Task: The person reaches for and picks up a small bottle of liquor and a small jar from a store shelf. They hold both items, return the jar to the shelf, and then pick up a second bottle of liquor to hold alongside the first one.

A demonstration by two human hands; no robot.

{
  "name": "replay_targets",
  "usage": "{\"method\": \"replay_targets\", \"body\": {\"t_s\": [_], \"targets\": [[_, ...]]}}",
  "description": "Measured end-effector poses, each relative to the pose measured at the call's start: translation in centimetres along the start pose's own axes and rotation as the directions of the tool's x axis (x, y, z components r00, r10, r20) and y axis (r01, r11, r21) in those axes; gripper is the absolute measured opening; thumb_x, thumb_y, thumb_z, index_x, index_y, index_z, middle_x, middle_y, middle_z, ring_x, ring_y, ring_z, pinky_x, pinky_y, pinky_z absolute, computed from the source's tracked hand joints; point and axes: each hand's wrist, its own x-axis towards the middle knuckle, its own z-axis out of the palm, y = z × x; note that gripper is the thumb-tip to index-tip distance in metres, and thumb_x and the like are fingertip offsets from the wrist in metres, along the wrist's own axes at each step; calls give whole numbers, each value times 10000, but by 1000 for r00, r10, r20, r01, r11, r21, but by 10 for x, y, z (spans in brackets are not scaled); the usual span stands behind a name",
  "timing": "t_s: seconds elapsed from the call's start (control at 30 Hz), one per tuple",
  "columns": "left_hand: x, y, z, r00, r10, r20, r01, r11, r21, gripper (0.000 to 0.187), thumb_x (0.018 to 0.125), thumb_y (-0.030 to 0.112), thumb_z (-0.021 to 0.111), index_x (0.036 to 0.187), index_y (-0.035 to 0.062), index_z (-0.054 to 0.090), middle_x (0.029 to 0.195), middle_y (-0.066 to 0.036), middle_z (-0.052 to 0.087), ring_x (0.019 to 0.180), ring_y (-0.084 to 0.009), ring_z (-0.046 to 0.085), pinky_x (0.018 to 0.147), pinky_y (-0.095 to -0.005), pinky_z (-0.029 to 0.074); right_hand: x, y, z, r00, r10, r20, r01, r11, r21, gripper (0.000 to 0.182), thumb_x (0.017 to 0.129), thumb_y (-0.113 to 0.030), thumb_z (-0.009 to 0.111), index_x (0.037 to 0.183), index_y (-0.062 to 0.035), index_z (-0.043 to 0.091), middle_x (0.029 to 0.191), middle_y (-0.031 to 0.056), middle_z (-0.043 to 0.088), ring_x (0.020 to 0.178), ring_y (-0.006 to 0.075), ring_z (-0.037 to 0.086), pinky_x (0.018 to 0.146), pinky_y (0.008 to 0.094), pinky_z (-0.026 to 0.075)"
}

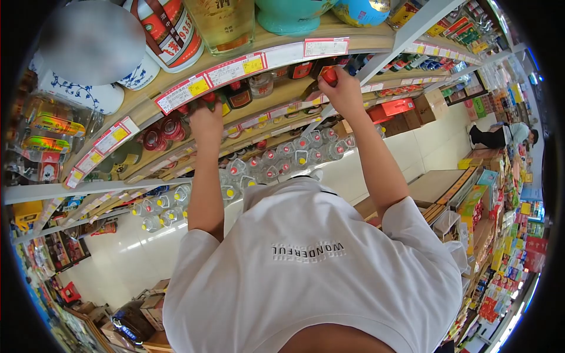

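The right hand (344, 93) grasps the red cap of a dark glass bottle (330, 76) on a wooden shelf (282, 88). The left hand (206, 120) closes around a red-topped green bottle neck (209, 99) on the same shelf. Above, a red-and-white bottle (170, 35) reads "1935"; beside it, a clear glass bottle (222, 26) holds yellow liquid. Red-edged price labels (226, 73) are too small to read. The white T-shirt (312, 259) says "WONDERFUL".
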Motion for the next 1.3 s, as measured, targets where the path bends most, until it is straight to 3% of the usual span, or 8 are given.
{"method": "replay_targets", "body": {"t_s": [0.23, 0.33, 0.43, 0.63, 0.73, 0.87, 1.2, 1.3], "targets": [[-5, 10, 2, 996, -93, -15, 92, 993, -69, 600, 862, 303, 677, 1282, -3, 375, 922, -254, 675, 820, -473, 640, 708, -544, 509, 40, 26, 25, 995, -73, 71, 73, 997, 4, 321, 749, -274, 731, 910, -9, 649, 831, 182, 686, 765, 381, 667, 721, 456, 535], [-8, 9, 1, 994, -48, -95, 33, 987, -155, 570, 861, 290, 689, 1244, -16, 399, 856, -228, 681, 797, -449, 653, 675, -529, 510, 46, 38, 39, 988, -142, 69, 145, 989, -43, 310, 749, -267, 733, 917, -22, 647, 818, 158, 685, 758, 379, 664, 719, 451, 538], [-16, 19, -12, 969, -245, 39, 248, 951, -183, 534, 870, 274, 694, 1215, -19, 411, 750, -183, 668, 712, -397, 662, 647, -481, 507, 52, 48, 53, 971, -238, -2, 238, 970, -48, 297, 745, -257, 734, 927, -38, 648, 790, 132, 675, 735, 376, 652, 705, 449, 540], [-53, -9, -15, 963, -268, 3, 254, 908, -332, 359, 898, 190, 679, 1150, 28, 479, 601, -107, 587, 540, -246, 613, 533, -373, 452, 58, 55, 64, 947, -315, -59, 311, 948, -67, 332, 743, -249, 738, 998, -58, 646, 900, 164, 666, 842, 380, 630, 772, 470, 525], [-69, -18, -28, 930, -366, -28, 321, 849, -420, 273, 918, 167, 653, 1106, 41, 501, 577, -81, 576, 513, -184, 598, 509, -336, 439, 63, 76, 78, 873, -488, 5, 473, 843, -256, 379, 742, -257, 742, 1050, -60, 643, 955, 183, 660, 907, 384, 621, 815, 480, 512], [-73, -32, -44, 894, -444, -65, 365, 804, -469, 222, 934, 142, 626, 1091, 44, 504, 571, -61, 580, 497, -148, 587, 499, -308, 431, 59, 70, 81, 943, -332, -34, 322, 933, -162, 280, 772, -253, 743, 975, -67, 692, 904, 159, 667, 778, 373, 645, 705, 462, 535], [-37, -16, -70, 906, -413, -90, 287, 758, -586, 201, 943, 125, 596, 1054, 10, 475, 646, -83, 594, 503, -129, 592, 442, -294, 483, 56, 73, 86, 934, -354, -44, 337, 916, -217, 255, 775, -263, 735, 939, -71, 695, 878, 155, 663, 744, 370, 640, 656, 453, 538], [-26, -25, -66, 917, -390, -83, 273, 766, -582, 212, 950, 143, 598, 1044, 4, 469, 652, -77, 593, 507, -127, 591, 443, -283, 490, 52, 64, 78, 913, -404, 58, 394, 835, -383, 247, 787, -264, 727, 884, -42, 680, 844, 151, 678, 701, 347, 653, 627, 446, 546]]}}
